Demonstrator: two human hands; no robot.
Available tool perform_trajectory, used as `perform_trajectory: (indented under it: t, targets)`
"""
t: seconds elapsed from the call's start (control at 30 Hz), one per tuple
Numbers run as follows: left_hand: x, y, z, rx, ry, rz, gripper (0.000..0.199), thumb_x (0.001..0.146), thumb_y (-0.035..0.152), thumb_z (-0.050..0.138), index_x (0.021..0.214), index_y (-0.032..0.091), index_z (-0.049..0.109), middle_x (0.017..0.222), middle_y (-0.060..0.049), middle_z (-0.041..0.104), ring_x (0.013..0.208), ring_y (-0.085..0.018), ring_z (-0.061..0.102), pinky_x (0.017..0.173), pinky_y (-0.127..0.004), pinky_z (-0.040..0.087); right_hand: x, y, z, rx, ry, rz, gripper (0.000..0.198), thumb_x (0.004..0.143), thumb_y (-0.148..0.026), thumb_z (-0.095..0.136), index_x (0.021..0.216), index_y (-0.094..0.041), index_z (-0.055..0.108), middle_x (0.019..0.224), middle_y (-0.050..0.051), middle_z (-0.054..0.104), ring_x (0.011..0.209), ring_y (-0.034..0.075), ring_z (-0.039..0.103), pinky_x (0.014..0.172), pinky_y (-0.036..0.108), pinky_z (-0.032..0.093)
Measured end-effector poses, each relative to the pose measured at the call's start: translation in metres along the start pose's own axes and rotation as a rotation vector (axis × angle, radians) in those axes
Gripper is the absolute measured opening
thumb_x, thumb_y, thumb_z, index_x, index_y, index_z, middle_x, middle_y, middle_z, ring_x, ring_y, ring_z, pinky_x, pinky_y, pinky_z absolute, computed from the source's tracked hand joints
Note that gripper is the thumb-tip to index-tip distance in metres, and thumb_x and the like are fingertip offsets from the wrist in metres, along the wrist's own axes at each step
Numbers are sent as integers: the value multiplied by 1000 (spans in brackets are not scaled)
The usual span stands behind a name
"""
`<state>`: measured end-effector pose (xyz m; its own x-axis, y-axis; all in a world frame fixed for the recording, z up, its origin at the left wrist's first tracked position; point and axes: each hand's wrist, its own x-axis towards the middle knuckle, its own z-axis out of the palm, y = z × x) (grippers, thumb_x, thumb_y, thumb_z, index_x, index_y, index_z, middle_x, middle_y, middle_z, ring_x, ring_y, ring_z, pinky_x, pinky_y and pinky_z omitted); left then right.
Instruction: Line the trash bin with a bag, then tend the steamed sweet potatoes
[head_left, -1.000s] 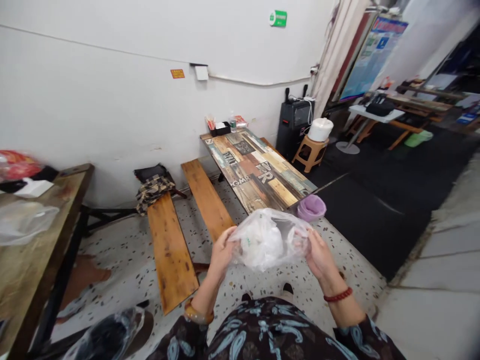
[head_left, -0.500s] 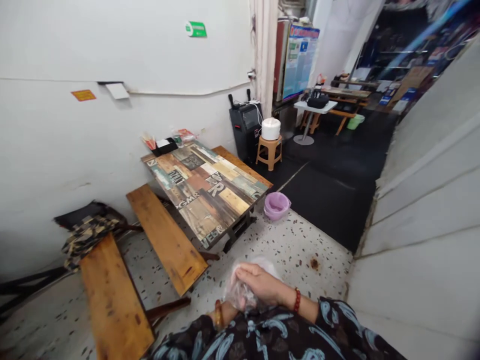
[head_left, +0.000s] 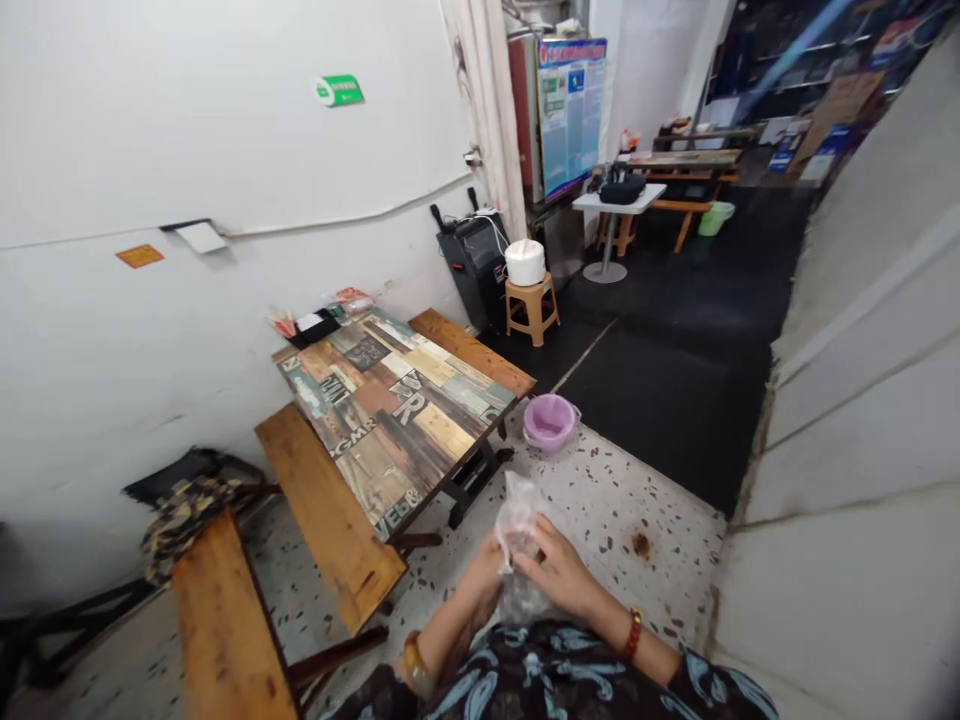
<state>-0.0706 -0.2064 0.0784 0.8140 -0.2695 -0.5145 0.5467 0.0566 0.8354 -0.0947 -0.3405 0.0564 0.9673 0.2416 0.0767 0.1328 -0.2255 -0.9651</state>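
Observation:
A thin clear plastic bag (head_left: 519, 500) is held up in front of my body, between both hands. My left hand (head_left: 484, 575) grips its left side, with the fingers partly hidden behind the film. On the other side my right hand (head_left: 559, 570) has its fingers bent over the bag. Part of the crumpled plastic hangs below the hands, close to my dark patterned top. Whether anything lies inside the bag I cannot make out.
Ahead on the left stands a patchwork-top table (head_left: 397, 410) with wooden benches (head_left: 330, 510) beside it. A purple bucket (head_left: 551, 422) sits on the floor past its corner. A white pot (head_left: 525, 262) rests on a stool (head_left: 531, 310). A wall (head_left: 847, 560) runs along the right.
My hands have moved apart and slightly forward, and the bag now stands up between them; before, the right hand lay over it. The view has tilted and shifted a little.

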Motion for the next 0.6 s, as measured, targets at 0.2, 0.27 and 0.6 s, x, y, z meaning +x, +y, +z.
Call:
perform_trajectory:
  t: [0.2, 0.27, 0.6]
  targets:
    - [-4, 1, -17, 32, 175, 194, 60, 70, 52, 71, 117, 18, 62, 118, -11, 68, 113, -28, 59, 100, -38, 43, 9, 20, 23, -39, -90, 15, 50, 77, -16, 53, 127, -18, 52, 140, 16, 41, 133, 28, 39, 111, 47, 34]
    - [-5, 4, -25, 152, 185, 275, 75, 61, 46, 80, 126, 17, 55, 125, -12, 64, 116, -29, 57, 102, -38, 42, 20, 10, 28, -17, -140, 21, 48, 73, -14, 55, 121, -18, 56, 133, 15, 46, 128, 28, 44, 109, 48, 36]
    - [-65, 52, -110, 406, 355, 449, 28, 82, 32, 53, 65, 17, 67, 67, -3, 65, 68, -19, 57, 65, -27, 44, 69, -40, -8, 96, -286, 53, 53, 83, -32, 58, 134, -27, 50, 135, 11, 55, 118, 28, 56, 102, 49, 43]
